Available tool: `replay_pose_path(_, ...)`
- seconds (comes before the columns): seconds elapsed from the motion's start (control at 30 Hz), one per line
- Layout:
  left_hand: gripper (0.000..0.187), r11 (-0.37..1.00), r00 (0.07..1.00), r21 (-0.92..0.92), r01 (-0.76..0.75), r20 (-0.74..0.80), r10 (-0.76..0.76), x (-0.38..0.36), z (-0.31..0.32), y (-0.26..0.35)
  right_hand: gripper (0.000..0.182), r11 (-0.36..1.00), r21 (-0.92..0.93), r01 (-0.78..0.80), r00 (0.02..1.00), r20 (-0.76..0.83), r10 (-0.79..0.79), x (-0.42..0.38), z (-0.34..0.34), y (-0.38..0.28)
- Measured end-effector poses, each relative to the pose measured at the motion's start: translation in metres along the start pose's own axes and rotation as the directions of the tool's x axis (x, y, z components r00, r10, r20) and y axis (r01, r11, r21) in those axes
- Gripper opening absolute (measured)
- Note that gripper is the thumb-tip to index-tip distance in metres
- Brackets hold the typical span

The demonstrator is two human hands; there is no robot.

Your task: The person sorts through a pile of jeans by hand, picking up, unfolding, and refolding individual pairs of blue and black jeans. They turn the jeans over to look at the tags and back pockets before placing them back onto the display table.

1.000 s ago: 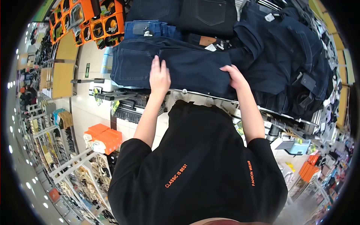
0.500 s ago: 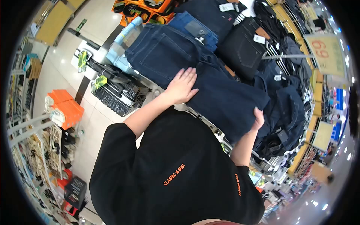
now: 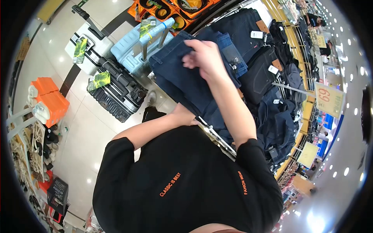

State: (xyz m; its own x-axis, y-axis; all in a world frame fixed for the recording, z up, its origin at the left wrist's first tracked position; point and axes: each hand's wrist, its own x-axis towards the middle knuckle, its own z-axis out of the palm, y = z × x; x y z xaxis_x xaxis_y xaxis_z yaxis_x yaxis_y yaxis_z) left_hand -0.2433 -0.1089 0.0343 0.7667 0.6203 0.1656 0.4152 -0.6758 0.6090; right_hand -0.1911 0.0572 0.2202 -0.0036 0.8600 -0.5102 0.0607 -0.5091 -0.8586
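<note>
Dark blue jeans (image 3: 171, 64) lie folded over on the near end of the display of clothes. Above their upper part is my right hand (image 3: 206, 58), its fingers loosely bent and apart, slightly blurred, with no cloth visible in them. My left hand (image 3: 182, 115) is at the near edge of the jeans, closed on the cloth there; its fingertips are partly hidden. Beside the folded pair lie a bluer pair of jeans (image 3: 237, 60) and black jeans (image 3: 254, 73) with a white tag. More dark jeans (image 3: 276, 128) are heaped to the right.
A light blue suitcase (image 3: 126, 48), a black suitcase (image 3: 120, 97) and a white suitcase (image 3: 83, 42) stand on the floor to the left. Orange trays (image 3: 155, 11) are behind the jeans. A price sign (image 3: 328, 99) sticks out at right. Orange shoe boxes (image 3: 50, 97) stand farther left.
The right part of the jeans has been folded over to the left. My right hand has crossed from the right end to above them. My left hand has moved down to their near edge.
</note>
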Motion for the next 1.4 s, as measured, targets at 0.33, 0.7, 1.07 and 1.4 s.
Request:
replay_pose_path(0.33,0.074,0.982,0.988,-0.185,-0.042,-0.151,0.014,-0.006,-0.012,-0.030,0.053,0.274,-0.890,0.364,0.843,0.190,-0.503,0.103,0.022,0.036)
replay_pose_path(0.7,0.055,0.985,0.988,-0.172,-0.009,0.152,0.036,0.007,-0.030,-0.014,0.058,0.216,-0.898,0.385,0.920,0.392,-0.009,0.132,0.015,0.002)
replay_pose_path(1.07,0.047,0.940,0.941,-0.178,-0.290,0.124,0.314,0.000,0.032,-0.027,0.023,0.440,-0.466,0.768,0.624,0.385,-0.680,-0.164,-0.130,-0.024)
replay_pose_path(1.4,0.037,0.770,0.890,-0.486,-0.413,-0.393,0.230,0.055,-0.032,0.065,0.021,0.758,-0.540,0.366,0.120,-0.780,-0.614,-0.317,-0.237,0.067)
